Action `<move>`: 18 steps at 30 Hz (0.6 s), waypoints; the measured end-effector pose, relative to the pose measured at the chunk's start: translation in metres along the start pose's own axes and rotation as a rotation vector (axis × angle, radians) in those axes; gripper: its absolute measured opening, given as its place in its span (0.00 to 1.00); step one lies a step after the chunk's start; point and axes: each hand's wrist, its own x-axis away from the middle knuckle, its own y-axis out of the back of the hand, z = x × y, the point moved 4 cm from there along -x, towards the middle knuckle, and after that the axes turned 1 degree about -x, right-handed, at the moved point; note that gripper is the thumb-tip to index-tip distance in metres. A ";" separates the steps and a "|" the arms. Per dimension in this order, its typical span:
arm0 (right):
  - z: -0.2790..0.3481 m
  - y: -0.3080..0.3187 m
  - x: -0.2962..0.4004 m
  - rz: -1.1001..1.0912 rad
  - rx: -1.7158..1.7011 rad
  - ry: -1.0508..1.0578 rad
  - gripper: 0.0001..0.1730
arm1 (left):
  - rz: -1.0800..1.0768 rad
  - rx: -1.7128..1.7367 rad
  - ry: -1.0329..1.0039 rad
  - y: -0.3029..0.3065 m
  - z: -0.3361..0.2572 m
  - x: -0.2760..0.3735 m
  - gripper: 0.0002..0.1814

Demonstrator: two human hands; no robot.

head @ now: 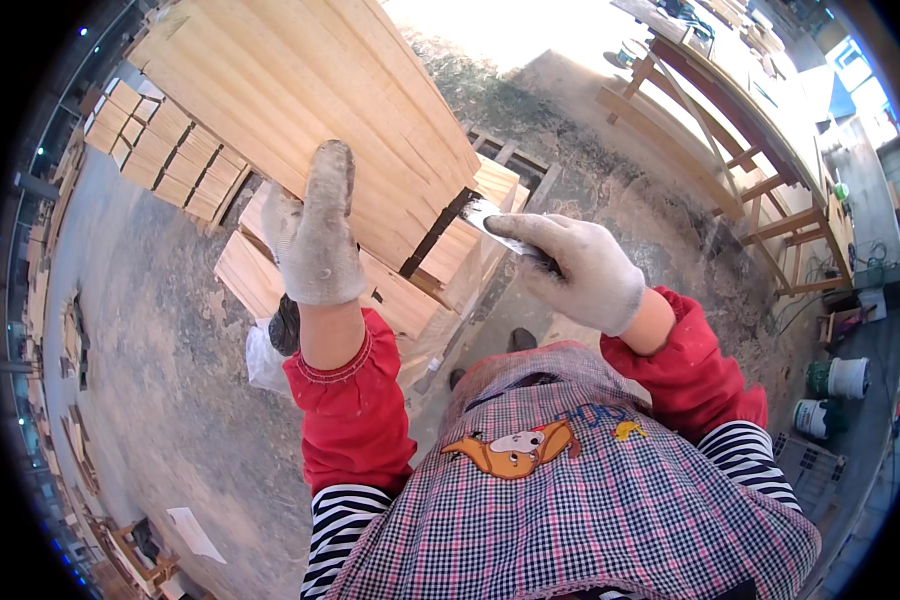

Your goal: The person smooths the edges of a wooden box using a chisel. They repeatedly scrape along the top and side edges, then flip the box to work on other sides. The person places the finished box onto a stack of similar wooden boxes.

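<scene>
My left hand (319,225), in a soiled light work glove, grips the long edge of a wide pale wooden board (330,97), its thumb lying on the face. The board is tilted up over a stack of similar boards (397,292). My right hand (585,270), gloved too, holds a putty knife (491,223) with a metal blade. Its blade touches the near right corner of the board. A dark strip (439,232) runs along the board's near end. What the left fingers do under the board is hidden.
Bundled wooden pieces (172,154) stand on the floor at the upper left. A slatted pallet (544,184) lies beyond the stack. A wooden workbench (720,97) is at the upper right, paint buckets (847,377) at the right. A plastic bag (264,360) lies beside the stack.
</scene>
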 end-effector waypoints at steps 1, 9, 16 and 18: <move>-0.001 0.002 0.001 -0.014 -0.015 -0.004 0.26 | 0.002 0.001 0.004 0.000 0.000 0.000 0.14; -0.013 -0.003 0.000 -0.066 -0.054 0.014 0.26 | 0.055 -0.063 -0.004 0.008 0.004 -0.004 0.20; -0.010 -0.005 0.000 -0.090 -0.096 0.001 0.26 | 0.047 0.001 -0.017 0.006 0.002 -0.002 0.13; -0.016 -0.012 0.003 -0.090 -0.093 -0.001 0.26 | 0.008 -0.025 0.020 0.004 0.000 0.000 0.13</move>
